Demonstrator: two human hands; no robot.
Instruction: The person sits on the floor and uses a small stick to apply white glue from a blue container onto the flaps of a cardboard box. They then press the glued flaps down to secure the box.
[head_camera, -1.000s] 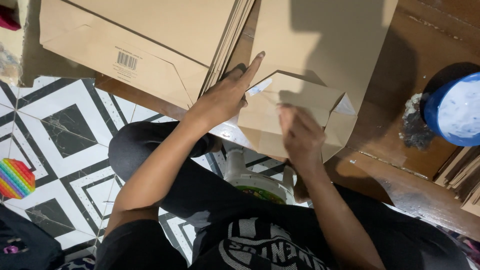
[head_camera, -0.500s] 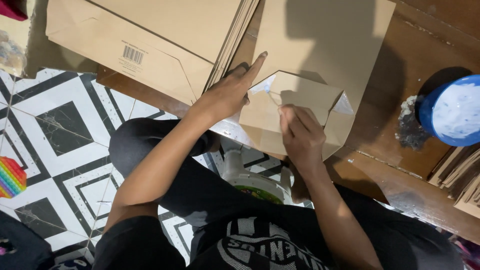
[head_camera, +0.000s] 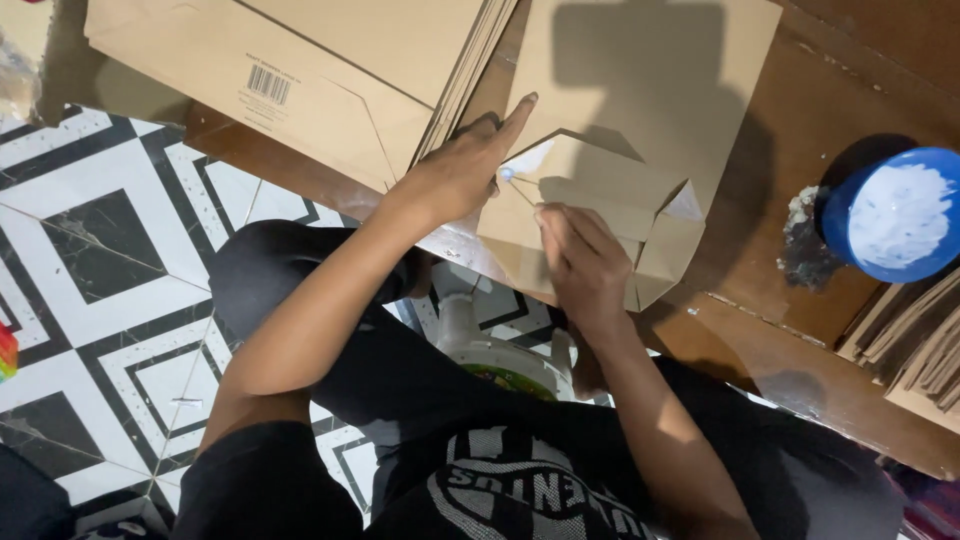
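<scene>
While you lean over the low wooden board (head_camera: 760, 340), little has shifted in the last second.
Left hand (head_camera: 455, 180): flat on the brown paper bag (head_camera: 640, 120), forefinger stretched out, as before.
Right hand (head_camera: 585, 260): fingers bunched, tips pressing the folded bottom flap (head_camera: 600, 195) at mid-frame, edged slightly along the crease.
Bag: centre top, beside the stack of flat bags (head_camera: 330, 70).
Blue bowl (head_camera: 895, 215): right edge, white paste, untouched.
</scene>
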